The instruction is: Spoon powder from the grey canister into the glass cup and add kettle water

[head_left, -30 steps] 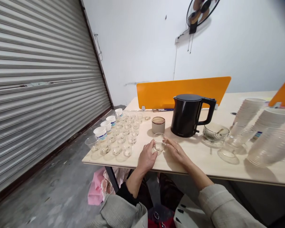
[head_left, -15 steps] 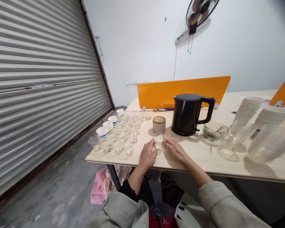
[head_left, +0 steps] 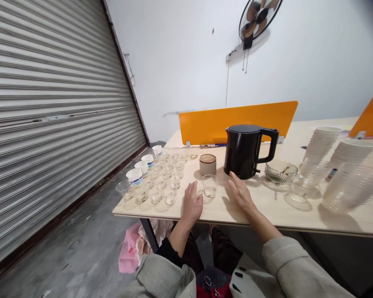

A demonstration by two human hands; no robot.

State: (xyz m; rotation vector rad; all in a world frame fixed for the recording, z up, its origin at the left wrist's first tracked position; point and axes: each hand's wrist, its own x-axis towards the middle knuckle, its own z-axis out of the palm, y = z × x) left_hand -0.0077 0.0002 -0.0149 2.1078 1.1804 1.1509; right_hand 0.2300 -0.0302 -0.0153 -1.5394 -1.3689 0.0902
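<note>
A clear plastic cup [head_left: 210, 187] stands upright on the table, between my hands and touched by neither. To its left is my left hand [head_left: 192, 203], open, fingers stretched forward. My right hand [head_left: 240, 193] is open too, held to the right of the cup with its fingertips near the base of a black electric kettle [head_left: 243, 151]. Just behind the cup sits a small grey canister [head_left: 208, 165] with a wooden lid. Left of my left hand, many clear cups [head_left: 156, 198] stand in rows, with several white paper cups [head_left: 134, 176] along the table's left edge.
Right of the kettle stands a ribbed glass bowl [head_left: 280, 171] with something dark in it. Stacks of clear plastic cups [head_left: 349, 188] and white cups [head_left: 321, 145] fill the table's right side. An orange divider [head_left: 205, 124] runs along the back. Pink cloth [head_left: 129, 250] lies below the table.
Both hands have let go of the clear cup and moved apart. My right hand has shifted right toward the kettle; my left has drawn slightly left. The cup stays standing.
</note>
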